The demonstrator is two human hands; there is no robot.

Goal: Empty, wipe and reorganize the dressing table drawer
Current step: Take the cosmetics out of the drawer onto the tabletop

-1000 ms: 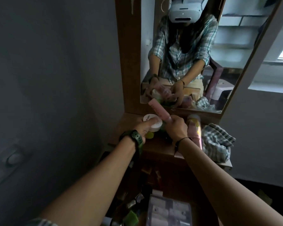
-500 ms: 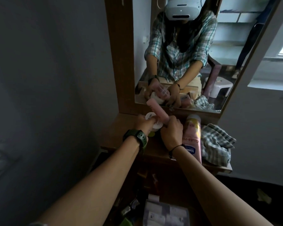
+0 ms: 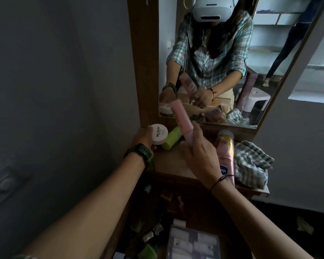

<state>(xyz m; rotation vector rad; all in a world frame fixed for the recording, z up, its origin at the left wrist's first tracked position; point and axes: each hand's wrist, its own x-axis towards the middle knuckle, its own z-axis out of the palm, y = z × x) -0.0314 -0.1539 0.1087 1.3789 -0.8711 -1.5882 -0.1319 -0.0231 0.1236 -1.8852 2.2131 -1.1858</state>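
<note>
Both hands worked over the brown wooden dressing table top [image 3: 168,163]. The left hand [image 3: 144,137] gripped a round white nail-polish jar [image 3: 159,134] beside a lime-green tube [image 3: 172,140], and the right hand [image 3: 198,157] clasped a tilted pink tube [image 3: 181,118]. Below, the open drawer [image 3: 176,221] held clutter.

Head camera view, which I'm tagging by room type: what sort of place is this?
Probably a bedroom or dressing corner at home: a wood-framed mirror over a small dressing table, cosmetics such as a nail polish remover tub and lotion bottle, with a checked cloth beside them.
</note>
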